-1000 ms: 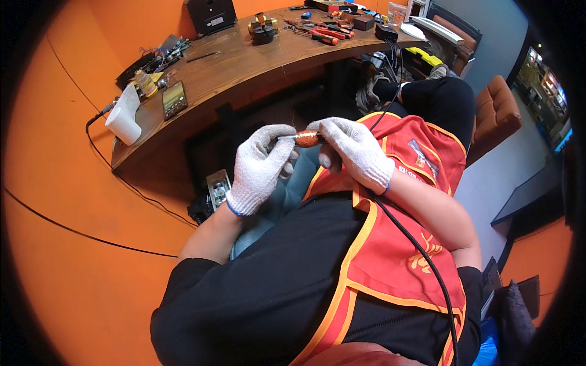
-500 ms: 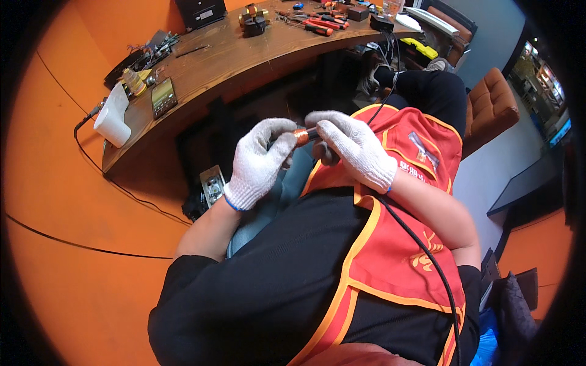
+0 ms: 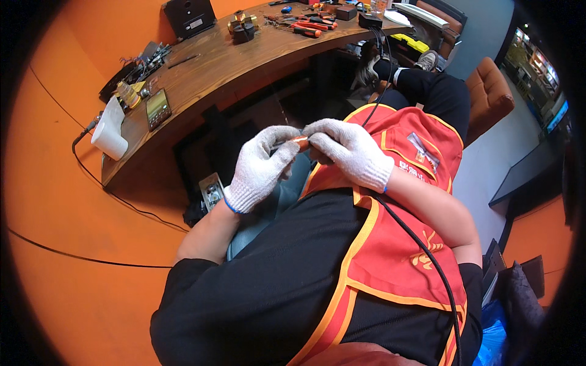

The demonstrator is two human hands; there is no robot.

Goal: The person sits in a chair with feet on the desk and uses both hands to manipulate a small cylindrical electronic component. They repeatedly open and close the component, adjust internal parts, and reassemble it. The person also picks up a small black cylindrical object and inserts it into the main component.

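Observation:
Both my hands wear white knitted gloves and meet in front of my lap. My left hand point(image 3: 258, 163) is closed with thumb and fingers around a small copper-coloured coil point(image 3: 301, 141). From the other side, my right hand point(image 3: 354, 152) closes its fingertips on the same coil. Only a shiny orange-brown strip of it shows between the gloves; its ends are hidden. A faint thin strand point(image 3: 282, 111) rises just beyond the fingers.
Beyond my hands curves a wooden desk point(image 3: 213, 76) bearing a phone point(image 3: 159, 110), a paper roll point(image 3: 110, 139), a small bottle point(image 3: 128, 94) and red-handled pliers point(image 3: 307, 29). A black cable point(image 3: 421, 244) runs over my red apron. A small tray point(image 3: 212, 191) sits below the desk.
My right fingers have moved in closer to my left hand and now cover the dark end that showed beside the coil. The view has shifted slightly.

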